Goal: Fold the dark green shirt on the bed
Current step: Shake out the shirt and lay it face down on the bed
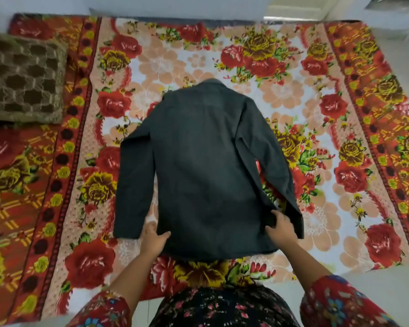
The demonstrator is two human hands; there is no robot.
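Observation:
The dark green shirt point(206, 161) lies spread back-up on the bed point(340, 208), collar pointing away from me and both long sleeves hanging down along its sides. My left hand point(154, 237) grips the shirt's lower left hem corner, thumb on top of the cloth. My right hand point(281, 227) pinches the lower right side of the shirt, next to the right sleeve's cuff. The hem near me is slightly lifted and wrinkled between the two hands.
A floral bedsheet in red, yellow and peach covers the bed. A brown patterned pillow point(21, 79) sits at the far left. White floor point(373, 293) shows at the near right, beside the bed's front edge.

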